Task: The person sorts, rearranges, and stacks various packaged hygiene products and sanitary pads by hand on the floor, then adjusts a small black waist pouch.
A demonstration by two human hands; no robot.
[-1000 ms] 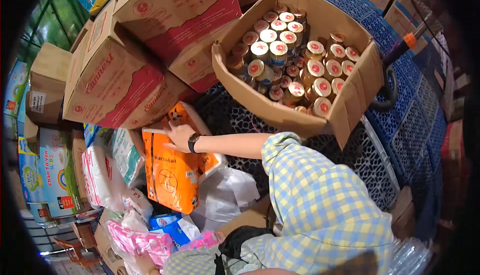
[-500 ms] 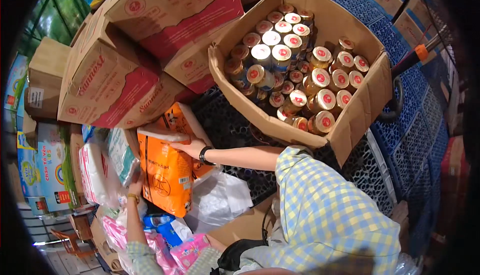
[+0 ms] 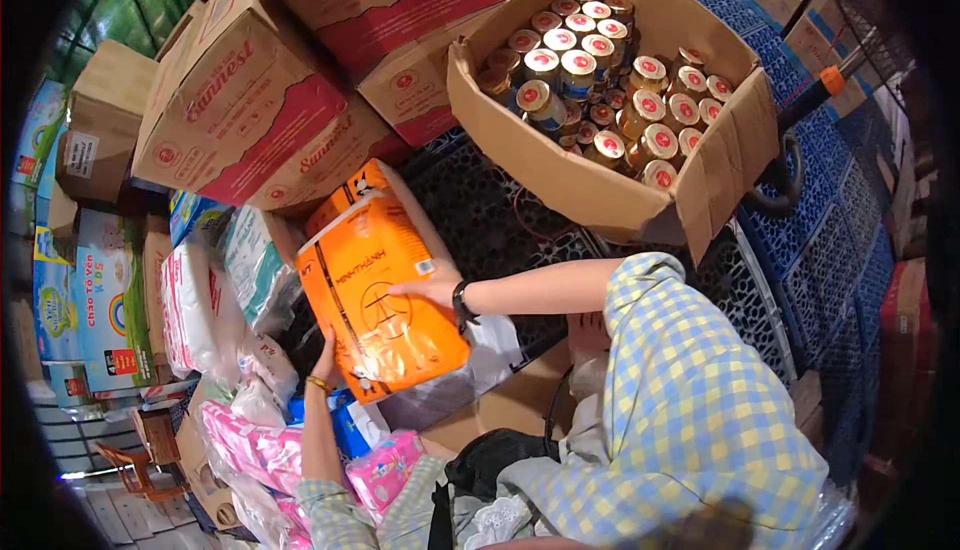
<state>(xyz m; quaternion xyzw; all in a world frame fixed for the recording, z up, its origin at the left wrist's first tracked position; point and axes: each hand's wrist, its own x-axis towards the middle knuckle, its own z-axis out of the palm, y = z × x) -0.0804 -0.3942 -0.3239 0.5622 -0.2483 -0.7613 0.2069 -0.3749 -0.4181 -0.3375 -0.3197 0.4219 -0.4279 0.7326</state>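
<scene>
An orange plastic-wrapped pack (image 3: 375, 265) printed "MINH THANH" is tilted between my two hands. My left hand (image 3: 325, 362) grips its left edge, with the fingers partly hidden behind it. Across its front right side lies my right hand (image 3: 432, 290), gripping from that edge. Another orange pack (image 3: 362, 186) stands right behind. To the left are a white-and-teal pack (image 3: 258, 260) and a white-and-red pack (image 3: 192, 305). Below my left hand are pink packs (image 3: 260, 445) and a blue pack (image 3: 355, 425).
Printed cartons (image 3: 240, 100) are stacked at the back left. An open cardboard box (image 3: 560, 190) of capped jars (image 3: 578, 62) stands at the back right, near a dark handle with an orange band (image 3: 832, 80). Black perforated flooring (image 3: 470, 190) shows between them.
The orange pack has come up and toward me, tilting away from the pack behind. My right hand has shifted from its top edge to its front right side. The view has shifted slightly.
</scene>
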